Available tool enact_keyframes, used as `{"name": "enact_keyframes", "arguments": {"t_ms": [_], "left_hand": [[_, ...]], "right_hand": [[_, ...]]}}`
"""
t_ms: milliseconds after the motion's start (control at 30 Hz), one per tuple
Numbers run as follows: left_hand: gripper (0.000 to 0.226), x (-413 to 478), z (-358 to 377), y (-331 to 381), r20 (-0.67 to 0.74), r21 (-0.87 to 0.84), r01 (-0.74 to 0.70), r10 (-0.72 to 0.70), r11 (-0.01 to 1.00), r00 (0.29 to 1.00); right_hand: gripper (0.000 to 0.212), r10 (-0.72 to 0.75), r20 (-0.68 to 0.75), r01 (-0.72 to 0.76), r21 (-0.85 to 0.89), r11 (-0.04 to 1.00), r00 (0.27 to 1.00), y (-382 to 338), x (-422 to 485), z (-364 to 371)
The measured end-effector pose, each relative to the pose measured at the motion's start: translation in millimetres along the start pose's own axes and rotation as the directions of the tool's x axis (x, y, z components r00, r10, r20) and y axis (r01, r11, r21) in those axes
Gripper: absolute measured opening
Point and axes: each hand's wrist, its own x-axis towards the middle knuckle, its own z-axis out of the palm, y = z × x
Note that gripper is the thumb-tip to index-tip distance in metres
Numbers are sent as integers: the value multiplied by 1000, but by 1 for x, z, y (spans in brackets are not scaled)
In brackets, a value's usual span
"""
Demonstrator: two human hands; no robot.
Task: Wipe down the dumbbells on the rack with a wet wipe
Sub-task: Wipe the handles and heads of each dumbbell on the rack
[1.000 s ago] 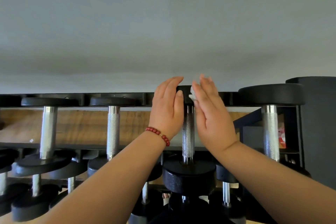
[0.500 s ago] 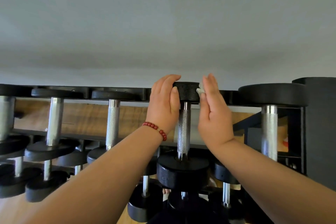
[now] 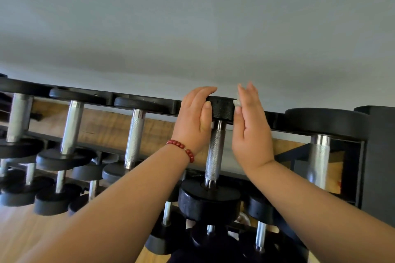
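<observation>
A dumbbell with a knurled steel handle point(image 3: 214, 151) lies on the top tier of the black rack point(image 3: 295, 151), one black head point(image 3: 222, 109) far and the other point(image 3: 209, 200) near. My left hand point(image 3: 196, 119), with a red bead bracelet on the wrist, grips the left side of the far head, fingers curled over its top. My right hand point(image 3: 251, 132) has straight fingers and presses a small white wet wipe point(image 3: 236, 103) against the right side of that head. Most of the wipe is hidden behind the hand.
Other dumbbells lie on the same tier, two to the left point(image 3: 134, 134) point(image 3: 71, 128) and a bigger one to the right point(image 3: 319, 156). Lower tiers hold several smaller dumbbells point(image 3: 57, 200). A dark block point(image 3: 378, 156) stands at the right end, with a plain grey wall behind and wooden floor point(image 3: 19, 226) below.
My right hand slid the wipe from the front of the far head round to its right side. My left hand kept its grip. The view tilted and shifted.
</observation>
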Motion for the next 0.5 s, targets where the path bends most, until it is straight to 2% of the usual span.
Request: {"name": "enact_keyframes", "arguments": {"t_ms": [133, 267, 367, 500], "left_hand": [[50, 0, -4, -2, 47, -31, 16, -15, 999, 999], [51, 0, -15, -10, 154, -80, 7, 6, 997, 988], [51, -3, -23, -21, 202, -163, 93, -59, 982, 978], [40, -5, -32, -33, 256, -275, 227, -157, 934, 954]], "right_hand": [[51, -84, 27, 86, -84, 993, 996, 2, -28, 8], [47, -215, 55, 222, -245, 944, 975, -7, -4, 8], [44, -358, 149, 387, -300, 872, 922, 1, 7, -1], [40, -445, 219, 495, -332, 803, 868, 15, -9, -11]]}}
